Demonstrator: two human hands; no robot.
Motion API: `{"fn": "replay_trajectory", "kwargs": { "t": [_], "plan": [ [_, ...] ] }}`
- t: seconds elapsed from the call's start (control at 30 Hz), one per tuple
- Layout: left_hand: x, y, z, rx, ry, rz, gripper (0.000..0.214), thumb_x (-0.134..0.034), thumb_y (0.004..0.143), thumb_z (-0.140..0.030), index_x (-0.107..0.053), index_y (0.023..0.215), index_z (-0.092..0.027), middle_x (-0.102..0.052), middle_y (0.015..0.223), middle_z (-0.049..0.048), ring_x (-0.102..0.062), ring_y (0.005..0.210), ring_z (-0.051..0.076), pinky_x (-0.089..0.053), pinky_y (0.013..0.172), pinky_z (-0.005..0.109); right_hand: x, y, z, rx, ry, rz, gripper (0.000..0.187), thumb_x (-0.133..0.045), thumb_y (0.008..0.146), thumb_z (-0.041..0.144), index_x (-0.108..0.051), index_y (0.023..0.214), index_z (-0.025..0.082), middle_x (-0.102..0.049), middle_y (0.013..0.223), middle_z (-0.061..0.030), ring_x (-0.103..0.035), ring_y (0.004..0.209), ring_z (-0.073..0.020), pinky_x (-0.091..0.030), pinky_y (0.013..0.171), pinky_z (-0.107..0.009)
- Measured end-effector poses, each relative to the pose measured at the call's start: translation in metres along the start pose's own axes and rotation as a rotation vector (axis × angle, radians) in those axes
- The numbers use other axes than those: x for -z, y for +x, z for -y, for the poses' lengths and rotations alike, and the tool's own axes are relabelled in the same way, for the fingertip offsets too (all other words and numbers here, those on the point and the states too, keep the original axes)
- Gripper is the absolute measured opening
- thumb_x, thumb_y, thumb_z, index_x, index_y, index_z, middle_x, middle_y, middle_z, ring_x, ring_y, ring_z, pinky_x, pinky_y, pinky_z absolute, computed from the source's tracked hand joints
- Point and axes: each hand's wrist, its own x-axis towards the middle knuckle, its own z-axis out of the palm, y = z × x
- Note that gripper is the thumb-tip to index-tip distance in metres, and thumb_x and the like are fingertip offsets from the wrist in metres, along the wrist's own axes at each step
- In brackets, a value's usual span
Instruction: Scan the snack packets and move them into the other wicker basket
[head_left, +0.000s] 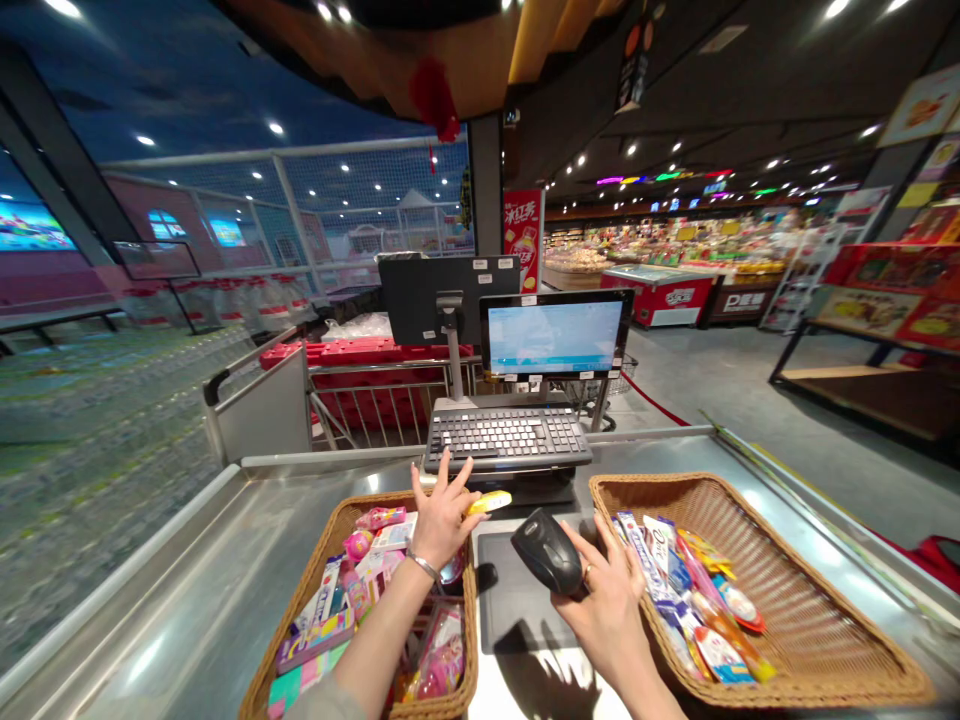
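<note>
My left hand [442, 520] is over the right side of the left wicker basket [471, 655], its thumb and a finger pinching a small yellow-and-white item [490, 502] of a kind I cannot make out. The other fingers are spread toward the keyboard. In my right hand [611, 590] is a black handheld barcode scanner [550, 552], held above the counter between the two baskets. Toothpaste boxes, pink toys and other packets fill the left basket. The right wicker basket [832, 600] holds toothpaste boxes [637, 550] and colourful packets along its left side.
A keyboard [510, 437] sits at the counter's far edge, below a lit screen [556, 338]. A second dark monitor [420, 300] stands behind. The metal counter [172, 600] runs to both sides. Beyond are shopping carts [375, 400] and a shelf [862, 370] at right.
</note>
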Motion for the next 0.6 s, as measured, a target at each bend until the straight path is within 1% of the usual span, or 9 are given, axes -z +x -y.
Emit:
{"fn": "replay_trajectory", "kwargs": {
  "t": [0.13, 0.23, 0.43, 0.5, 0.6],
  "plan": [
    [-0.001, 0.001, -0.001, 0.001, 0.008, -0.011, 0.012, -0.065, 0.085, -0.033, -0.072, 0.094, -0.032, -0.052, 0.144, 0.0005, -0.027, 0.144, 0.037, 0.002, 0.108, 0.078, -0.002, 0.0, -0.004, 0.019, -0.005, 0.001, 0.02, -0.057, 0.067, 0.024, -0.072, 0.078, 0.029, -0.06, 0.134, 0.0046, -0.028, 0.142, -0.0347, -0.012, 0.111, -0.068],
    [-0.002, 0.002, -0.001, -0.002, 0.02, -0.01, 0.013, -0.065, 0.085, -0.034, -0.073, 0.095, -0.032, -0.052, 0.144, 0.0015, -0.028, 0.144, 0.037, 0.002, 0.108, 0.078, -0.003, 0.0, -0.005, 0.02, -0.007, -0.004, 0.02, -0.057, 0.067, 0.024, -0.072, 0.078, 0.029, -0.06, 0.133, 0.005, -0.028, 0.142, -0.0345, -0.013, 0.111, -0.068],
    [-0.004, 0.006, -0.005, 0.002, -0.026, -0.011, 0.013, -0.068, 0.083, -0.035, -0.073, 0.095, -0.032, -0.052, 0.144, 0.0008, -0.027, 0.144, 0.038, 0.002, 0.108, 0.078, -0.001, -0.003, -0.008, 0.008, -0.022, -0.041, 0.024, -0.057, 0.068, 0.024, -0.073, 0.085, 0.029, -0.061, 0.133, 0.0034, -0.028, 0.142, -0.0345, -0.014, 0.111, -0.067],
    [-0.006, 0.009, -0.007, -0.01, -0.026, -0.002, 0.013, -0.068, 0.084, -0.035, -0.073, 0.095, -0.031, -0.051, 0.145, 0.0013, -0.027, 0.144, 0.038, 0.002, 0.108, 0.078, 0.0, -0.003, -0.012, 0.019, -0.034, -0.056, 0.025, -0.057, 0.069, 0.024, -0.073, 0.086, 0.029, -0.061, 0.133, 0.0031, -0.029, 0.142, -0.0339, -0.015, 0.111, -0.065],
    [-0.01, 0.013, -0.011, -0.035, -0.026, 0.006, 0.013, -0.068, 0.083, -0.034, -0.073, 0.095, -0.03, -0.051, 0.145, 0.0017, -0.026, 0.145, 0.038, 0.002, 0.108, 0.078, 0.003, -0.005, -0.019, 0.017, -0.054, -0.072, 0.027, -0.058, 0.07, 0.025, -0.073, 0.091, 0.031, -0.061, 0.133, 0.0034, -0.028, 0.142, -0.0342, -0.016, 0.111, -0.066]
  ]
}}
